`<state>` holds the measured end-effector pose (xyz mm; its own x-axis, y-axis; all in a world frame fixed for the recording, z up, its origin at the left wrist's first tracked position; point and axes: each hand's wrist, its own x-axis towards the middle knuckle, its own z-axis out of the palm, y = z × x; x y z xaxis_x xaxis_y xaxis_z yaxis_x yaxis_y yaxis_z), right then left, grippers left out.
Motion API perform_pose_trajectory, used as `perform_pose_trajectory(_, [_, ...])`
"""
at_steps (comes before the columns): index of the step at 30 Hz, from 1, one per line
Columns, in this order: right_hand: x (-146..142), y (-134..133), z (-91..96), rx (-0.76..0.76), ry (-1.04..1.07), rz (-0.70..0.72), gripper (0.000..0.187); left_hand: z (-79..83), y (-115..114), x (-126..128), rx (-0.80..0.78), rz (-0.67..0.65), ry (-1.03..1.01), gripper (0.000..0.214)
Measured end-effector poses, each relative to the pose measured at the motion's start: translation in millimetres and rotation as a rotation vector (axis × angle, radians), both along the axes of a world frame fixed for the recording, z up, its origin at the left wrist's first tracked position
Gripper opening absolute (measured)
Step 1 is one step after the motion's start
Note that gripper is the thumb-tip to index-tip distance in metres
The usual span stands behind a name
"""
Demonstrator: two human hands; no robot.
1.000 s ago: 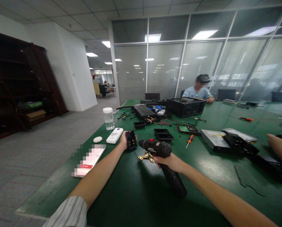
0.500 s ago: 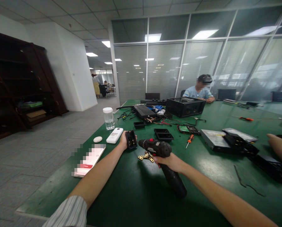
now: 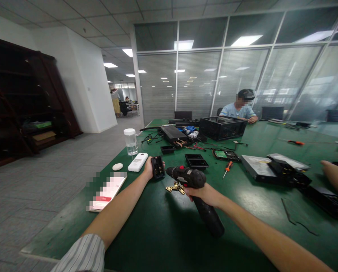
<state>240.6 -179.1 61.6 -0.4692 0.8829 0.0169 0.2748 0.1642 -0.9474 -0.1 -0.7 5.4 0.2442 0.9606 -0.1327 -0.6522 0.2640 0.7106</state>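
Note:
My left hand (image 3: 149, 168) is wrapped round a small black plastic housing (image 3: 158, 167), its hollow side with brass-coloured bits inside turned toward the drill. In my right hand (image 3: 203, 193) is a black cordless drill (image 3: 190, 176), gripped by its handle and pointing left. The drill's chuck is close to the housing's right edge; whether they touch I cannot tell. Several brass-coloured metal pieces (image 3: 175, 187) lie on the green table (image 3: 163, 234) below the drill, partly behind my right fingers. Two open black plastic shells (image 3: 197, 161) rest just beyond the drill.
At left stand a water bottle (image 3: 130, 142), a white device (image 3: 138, 162) and a pink-white box (image 3: 108, 194). An orange screwdriver (image 3: 228, 169), a silver drive (image 3: 255, 166) and a black computer case (image 3: 222, 127) lie to the right and back. A person (image 3: 239, 105) sits opposite; another's hand (image 3: 334, 173) reaches in at right.
Almost nothing differs. Both hands keep hold of the housing and the drill in the same place; the whole view has shifted very slightly.

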Motion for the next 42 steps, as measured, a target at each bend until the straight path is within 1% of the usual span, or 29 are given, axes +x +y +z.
perform_pose_trajectory(8, [-2.0, -2.8, 4.3, 0.007, 0.031, 0.003, 0.036, 0.5, -0.1, 2.4, 0.007, 0.023, -0.013, 0.047])
perform_pose_trajectory(14, [-3.9, -4.0, 6.6, -0.021, 0.031, -0.007, 0.039, 1.0, -0.8, 2.0, 0.017, 0.014, 0.012, 0.048])
perform_pose_trajectory(23, [-2.0, -0.4, 0.0, -0.028, 0.059, -0.009, 0.04, -2.1, 1.3, -0.2, 0.028, 0.003, 0.028, 0.049])
perform_pose_trajectory(27, [-1.7, -1.1, 0.6, -0.028, 0.045, -0.008, 0.04, -3.1, 1.5, -0.9, 0.043, -0.01, 0.035, 0.049])
perform_pose_trajectory(32, [-0.9, -1.1, 0.5, -0.03, 0.059, 0.001, 0.039, 1.3, -3.2, -0.8, 0.005, -0.003, -0.008, 0.049])
perform_pose_trajectory(35, [0.3, 0.0, -1.3, -0.031, 0.056, 0.015, 0.038, 3.7, -5.5, -0.4, 0.009, -0.001, -0.033, 0.047])
perform_pose_trajectory(42, [0.7, 0.4, -1.0, -0.042, 0.023, -0.006, 0.04, 4.7, -5.3, 0.4, -0.051, 0.016, -0.089, 0.046])
